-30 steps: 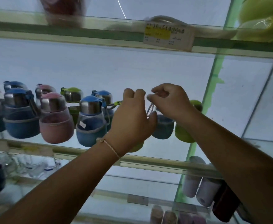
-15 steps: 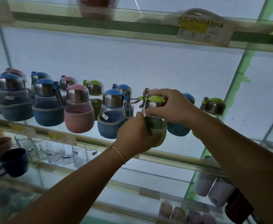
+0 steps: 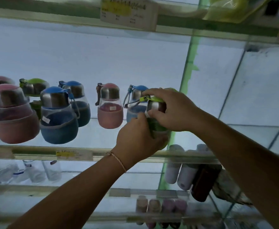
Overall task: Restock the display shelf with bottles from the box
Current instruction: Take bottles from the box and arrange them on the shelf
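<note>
A small round bottle with a green sleeve, steel cap and green lid (image 3: 156,105) is held over the glass display shelf (image 3: 41,152), near its right end. My left hand (image 3: 138,138) grips its lower body from below. My right hand (image 3: 170,109) curls over its cap from the right. Several like bottles stand on the same shelf: a pink one (image 3: 110,106) and a blue one (image 3: 135,100) just left of and behind my hands, then a larger blue one (image 3: 58,116) and a pink one (image 3: 11,114) nearer the front edge. The box is out of view.
A price label (image 3: 129,13) hangs on the shelf above. Clear glasses (image 3: 36,169) stand on the shelf below at left; white and dark tumblers (image 3: 186,172) lie at right. A green upright post (image 3: 187,66) bounds the shelf on the right.
The view has swung right and closer. The green bottle sits further right along the shelf, past the pink and blue ones, with both hands keeping their hold on it.
</note>
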Motion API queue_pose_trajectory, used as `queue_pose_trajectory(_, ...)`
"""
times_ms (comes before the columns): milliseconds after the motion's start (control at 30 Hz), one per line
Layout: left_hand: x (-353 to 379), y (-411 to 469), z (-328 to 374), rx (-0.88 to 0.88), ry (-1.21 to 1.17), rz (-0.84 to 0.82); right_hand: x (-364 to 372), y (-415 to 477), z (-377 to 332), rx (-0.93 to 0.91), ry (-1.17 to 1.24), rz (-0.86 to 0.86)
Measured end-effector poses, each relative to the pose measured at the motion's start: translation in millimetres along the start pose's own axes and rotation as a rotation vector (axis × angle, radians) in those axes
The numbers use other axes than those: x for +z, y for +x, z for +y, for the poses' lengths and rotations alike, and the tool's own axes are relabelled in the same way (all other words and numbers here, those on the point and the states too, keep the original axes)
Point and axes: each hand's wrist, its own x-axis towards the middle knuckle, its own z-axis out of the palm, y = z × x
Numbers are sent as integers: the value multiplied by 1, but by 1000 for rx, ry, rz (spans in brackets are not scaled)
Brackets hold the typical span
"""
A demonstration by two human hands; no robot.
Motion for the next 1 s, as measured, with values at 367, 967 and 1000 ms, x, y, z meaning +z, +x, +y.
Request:
queue_pose_trajectory(367, 77, 26, 72, 51, 31, 1, -41, -29, 82, 161, 25, -57)
queue_pose_trajectory(967, 123, 82, 88, 183, 123, -13, -20, 17, 154, 208, -22, 70)
queue_pose_trajectory(1000, 123, 83, 87, 184, 119, -9, -20, 18, 155, 214, -24, 73)
